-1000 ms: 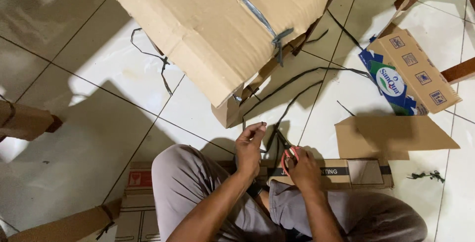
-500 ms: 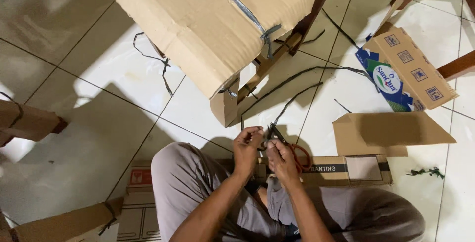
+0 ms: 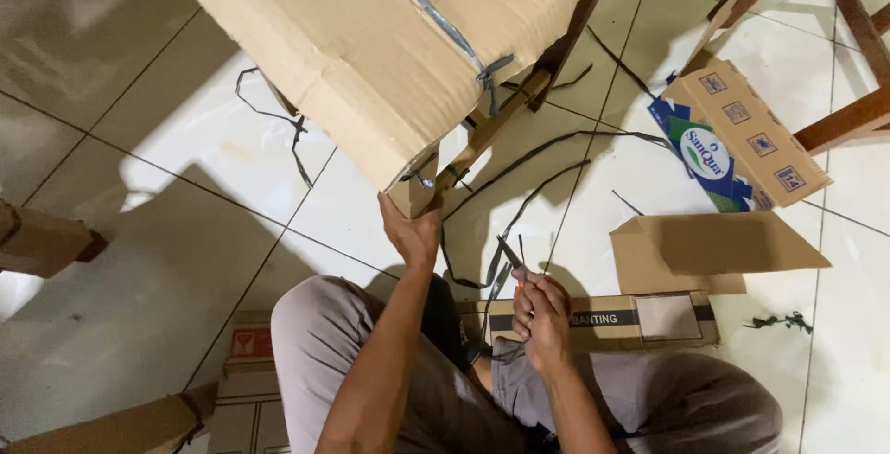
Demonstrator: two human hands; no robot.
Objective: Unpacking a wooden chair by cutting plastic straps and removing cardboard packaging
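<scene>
1. My left hand [image 3: 413, 231] clamps the bottom corner of the big cardboard box [image 3: 389, 46], which tilts above the floor [image 3: 139, 231].
2. My right hand [image 3: 540, 315] is closed around scissors [image 3: 521, 273], beside a black strap [image 3: 519, 199].
3. The box looks light but floppy; I judge its folded corner the firmest hold.
4. The glossy tiles are littered with flattened cartons [image 3: 714, 250].

Blue-and-green printed carton [image 3: 737, 139] lying on side on white tiled floor [image 3: 167, 157], upper right. Wooden chair legs [image 3: 834, 46] standing just behind it. Flat cardboard sheet [image 3: 714, 250] lying below carton. Small dark strap scrap [image 3: 779, 321] lying at right. Flattened box with red mark [image 3: 248, 370] lying lower left.
</scene>
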